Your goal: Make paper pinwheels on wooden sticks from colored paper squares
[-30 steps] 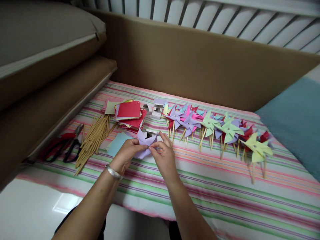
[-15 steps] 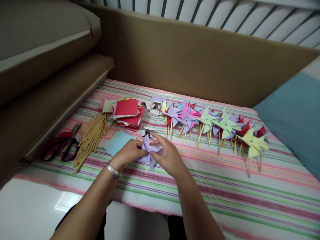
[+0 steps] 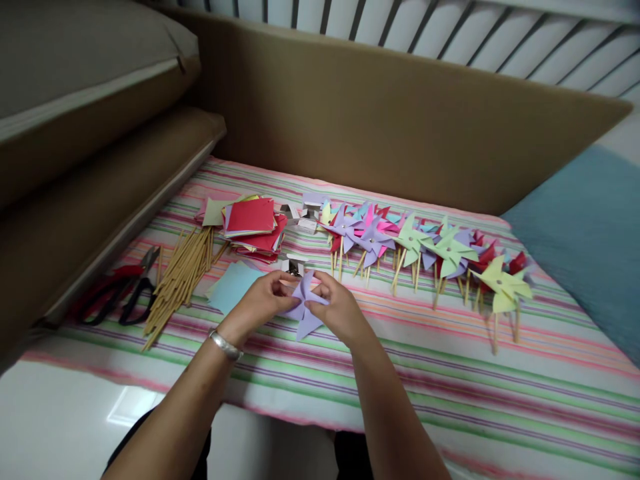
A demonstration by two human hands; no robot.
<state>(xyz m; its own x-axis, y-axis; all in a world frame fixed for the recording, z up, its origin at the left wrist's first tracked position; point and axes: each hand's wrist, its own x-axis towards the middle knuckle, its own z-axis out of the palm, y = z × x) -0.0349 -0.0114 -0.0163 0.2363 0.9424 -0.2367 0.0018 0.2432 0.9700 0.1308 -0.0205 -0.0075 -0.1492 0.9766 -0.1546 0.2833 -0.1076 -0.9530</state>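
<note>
A purple paper pinwheel (image 3: 306, 313) is held between both hands above the striped cloth (image 3: 300, 393). My left hand (image 3: 267, 300), with a silver bangle at its wrist, pinches it from the left. From the right, my right hand (image 3: 340, 310) grips it with thumb and fingers. No stick shows on this pinwheel. Just behind the hands stands a small open box (image 3: 294, 266) with small dark metallic pieces in it. Light blue paper squares (image 3: 234, 288) lie beside my left hand.
Wooden sticks (image 3: 183, 277) and scissors (image 3: 135, 287) lie at left. Behind them sits a stack of coloured paper (image 3: 253, 219), with more small boxes (image 3: 306, 219) alongside. Finished pinwheels on sticks (image 3: 450, 250) line the right. A brown padded panel (image 3: 375, 120) rises at the back.
The purple pinwheel has turned in my fingers, and a larger lower blade now faces me. Both hands have shifted their hold on it; the view has moved slightly.
</note>
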